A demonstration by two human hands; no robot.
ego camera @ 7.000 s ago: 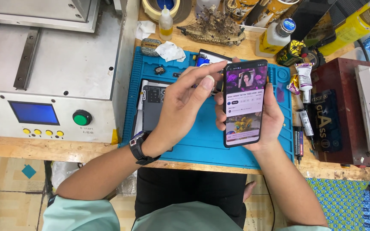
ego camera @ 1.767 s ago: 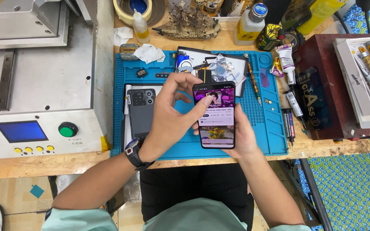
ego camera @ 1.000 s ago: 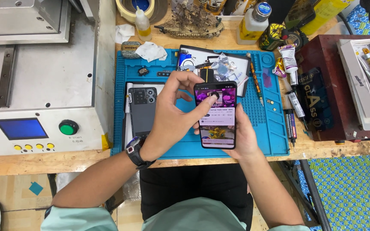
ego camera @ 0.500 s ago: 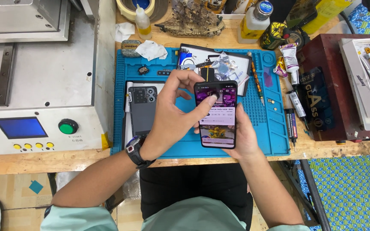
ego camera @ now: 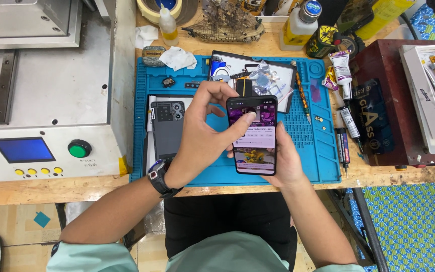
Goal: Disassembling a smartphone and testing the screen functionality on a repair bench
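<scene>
While the grey machine fills the left end of the wooden bench, my work sits over the blue mat, near its front edge. Above that edge my right hand cradles the smartphone from beneath, fingers wrapped round its long sides, screen up and lit. It seems to me light, stiff and thin, with a glass face that is slick and breakable, so I judge the side rails the safest place to grip, never the glass. My left hand, with a wristwatch on it, holds nothing; its thumb tip presses the upper part of the screen, other fingers curled loosely. A dark back cover lies flat toward the mat's left edge.
</scene>
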